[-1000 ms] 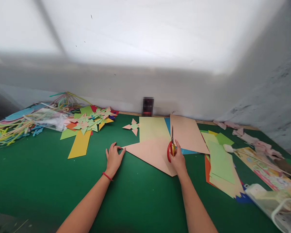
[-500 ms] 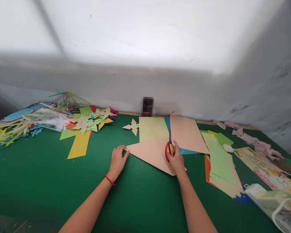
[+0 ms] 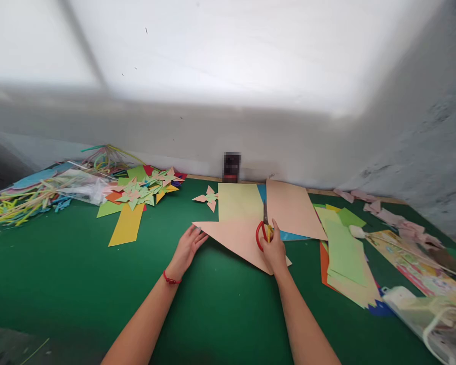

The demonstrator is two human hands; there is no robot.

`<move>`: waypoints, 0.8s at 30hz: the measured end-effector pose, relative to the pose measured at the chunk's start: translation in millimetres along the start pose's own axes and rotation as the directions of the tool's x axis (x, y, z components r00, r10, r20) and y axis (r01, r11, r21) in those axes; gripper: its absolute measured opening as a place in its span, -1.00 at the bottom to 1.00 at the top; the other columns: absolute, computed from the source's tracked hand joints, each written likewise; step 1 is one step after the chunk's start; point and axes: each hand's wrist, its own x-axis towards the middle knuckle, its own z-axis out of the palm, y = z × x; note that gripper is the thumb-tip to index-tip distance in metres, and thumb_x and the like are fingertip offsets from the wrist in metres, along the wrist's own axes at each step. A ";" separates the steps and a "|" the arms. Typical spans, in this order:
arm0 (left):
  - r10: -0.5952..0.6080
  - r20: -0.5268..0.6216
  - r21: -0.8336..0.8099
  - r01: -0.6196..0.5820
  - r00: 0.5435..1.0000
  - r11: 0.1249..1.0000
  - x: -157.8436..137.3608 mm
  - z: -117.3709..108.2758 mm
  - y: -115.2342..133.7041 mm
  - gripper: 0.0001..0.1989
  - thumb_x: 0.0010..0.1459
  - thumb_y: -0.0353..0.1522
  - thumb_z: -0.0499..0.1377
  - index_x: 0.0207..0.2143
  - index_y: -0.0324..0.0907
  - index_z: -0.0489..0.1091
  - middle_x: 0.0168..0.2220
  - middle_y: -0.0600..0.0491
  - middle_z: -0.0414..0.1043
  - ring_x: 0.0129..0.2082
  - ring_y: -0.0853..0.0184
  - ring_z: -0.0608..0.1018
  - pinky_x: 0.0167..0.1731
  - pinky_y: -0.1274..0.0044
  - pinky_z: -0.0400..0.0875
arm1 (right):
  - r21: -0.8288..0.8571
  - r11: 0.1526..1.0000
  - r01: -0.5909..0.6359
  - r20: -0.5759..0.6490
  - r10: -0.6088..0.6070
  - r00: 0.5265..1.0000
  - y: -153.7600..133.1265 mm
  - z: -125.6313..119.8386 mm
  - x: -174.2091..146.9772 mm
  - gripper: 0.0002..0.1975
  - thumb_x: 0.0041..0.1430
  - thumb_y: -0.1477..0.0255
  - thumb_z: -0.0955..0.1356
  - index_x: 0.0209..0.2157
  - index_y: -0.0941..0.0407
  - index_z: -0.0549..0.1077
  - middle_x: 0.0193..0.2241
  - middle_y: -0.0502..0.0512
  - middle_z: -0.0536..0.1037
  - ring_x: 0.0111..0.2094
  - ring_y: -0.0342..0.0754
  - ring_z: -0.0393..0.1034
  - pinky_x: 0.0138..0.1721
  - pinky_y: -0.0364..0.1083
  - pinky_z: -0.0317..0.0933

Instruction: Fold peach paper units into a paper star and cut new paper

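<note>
A peach sheet of paper [image 3: 235, 235] lies slantwise on the green table, its pointed left corner overlapping a pale yellow sheet [image 3: 238, 200]. My left hand [image 3: 188, 248], a red beaded bracelet at its wrist, is at that corner with fingers stretched out and the tips at the paper's edge. My right hand [image 3: 275, 253] is closed round the red and yellow handles of a pair of scissors [image 3: 260, 236], blades pointing away from me. This hand rests over the right part of the peach sheet. Another peach sheet [image 3: 291, 208] lies beyond it, over a blue sheet [image 3: 294, 236].
Folded paper stars [image 3: 140, 192] are piled at the left, near a yellow strip [image 3: 127, 225] and bundled coloured stems [image 3: 34, 197]. A single star [image 3: 209, 198] lies left of the sheets. Green paper pieces [image 3: 345, 253] and a white plastic container [image 3: 406, 304] are at the right.
My left hand has turned and its fingers have loosened from the peach sheet's corner, which now shows fully. The scissors in my right hand have shifted slightly left.
</note>
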 end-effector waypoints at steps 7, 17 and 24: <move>-0.193 0.028 -0.059 0.194 0.981 0.979 -10.5 41.3 -25.1 -0.73 0.25 -0.32 0.03 -0.09 -0.34 0.30 -0.13 -0.27 0.48 -0.24 0.18 0.59 -0.19 0.32 0.50 | 0.046 0.999 0.017 -0.022 -0.016 1.000 3.0 3.3 0.2 -0.29 0.04 0.31 0.24 0.25 -0.02 -0.03 -0.20 0.10 0.46 -0.31 0.06 0.39 -0.31 -0.04 0.22; -0.140 -0.085 0.018 0.142 0.986 0.990 2.9 39.1 -29.6 -0.90 0.19 -0.43 0.10 -0.38 -0.30 0.32 -0.52 -0.02 0.49 -0.52 0.30 0.59 -0.54 0.53 0.53 | 0.373 0.926 -0.047 -0.065 0.077 0.995 14.3 -3.2 11.4 -0.25 -0.10 0.27 0.36 0.18 0.03 0.18 -0.14 0.16 0.43 -0.19 0.12 0.36 -0.26 0.00 0.26; -0.026 -0.078 0.046 0.030 0.997 0.999 8.6 31.4 -25.9 -0.76 0.08 -0.27 0.22 -0.46 -0.27 0.30 -0.60 0.07 0.44 -0.60 0.34 0.56 -0.56 0.54 0.52 | 0.590 0.804 -0.071 -0.021 0.104 0.994 23.1 -12.2 20.2 -0.17 -0.19 0.15 0.45 0.14 0.07 0.20 -0.47 -0.02 0.40 -0.45 -0.05 0.37 -0.50 -0.12 0.28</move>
